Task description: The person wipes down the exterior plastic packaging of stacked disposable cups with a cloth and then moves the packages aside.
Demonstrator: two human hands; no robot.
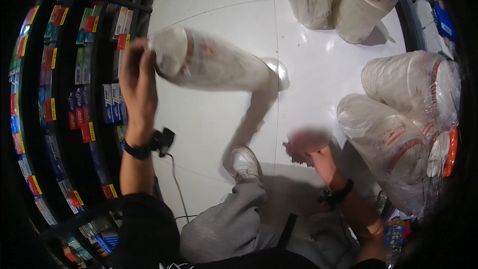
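Observation:
My left hand (139, 82) is at the upper left, its fingertips on the clear plastic film at one end of a wrapped stack of white tubs (220, 63). That stack is motion-blurred and leans at a slant, its far end close to the floor. A reddish-brown band and a coloured print show through the film. Lower right, my right hand (324, 158) grips a reddish-brown rag-like thing (308, 144), too blurred to name exactly. Each wrist wears a black strap; the left one carries a small black device (163, 142) with a cable.
Shelves (95, 112) of boxed toothpaste and price tags line the left side. More film-wrapped tub stacks stand at the upper right (368, 5) and lie at the right (388, 134). My white shoe (244, 162) rests on the pale tiled floor (201, 123). A cable (175, 179) hangs near my knee.

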